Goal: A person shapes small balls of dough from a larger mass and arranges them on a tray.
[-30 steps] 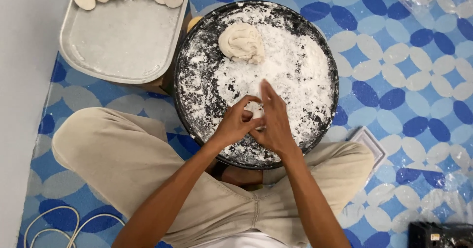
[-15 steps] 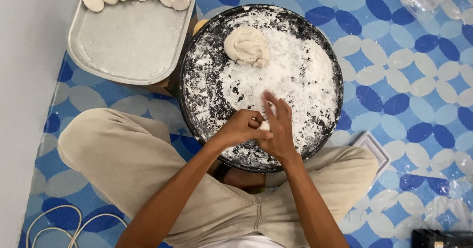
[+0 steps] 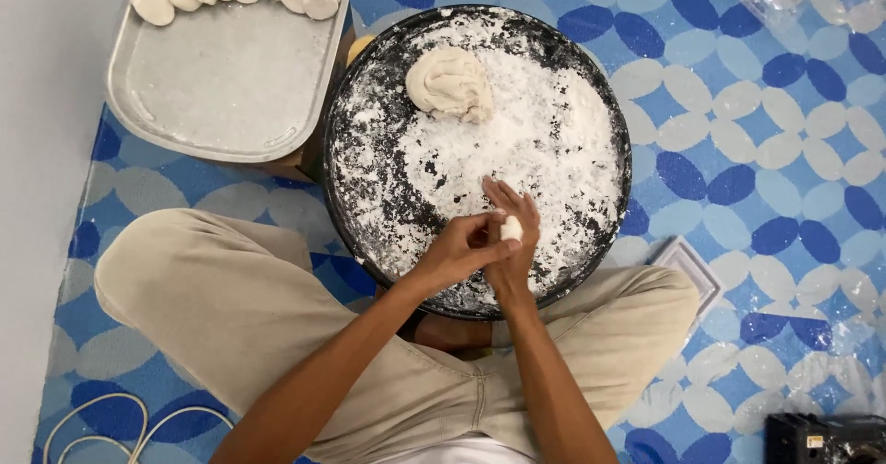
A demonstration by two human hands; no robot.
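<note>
Both hands are closing on the dough piece (image 3: 510,229), your left hand (image 3: 459,252) pinching it against your right hand (image 3: 513,243) over the floured pan (image 3: 369,104), so be pressing evenly, keeping it above the flour (image 3: 544,141).

left hand (image 3: 459,247), right hand (image 3: 510,243) pinch dough piece (image 3: 510,229) | over floured pan (image 3: 369,150)

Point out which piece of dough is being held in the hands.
The small white dough piece, pinched between the left hand and right hand. The big dough lump lies untouched in the floured round pan.
</note>
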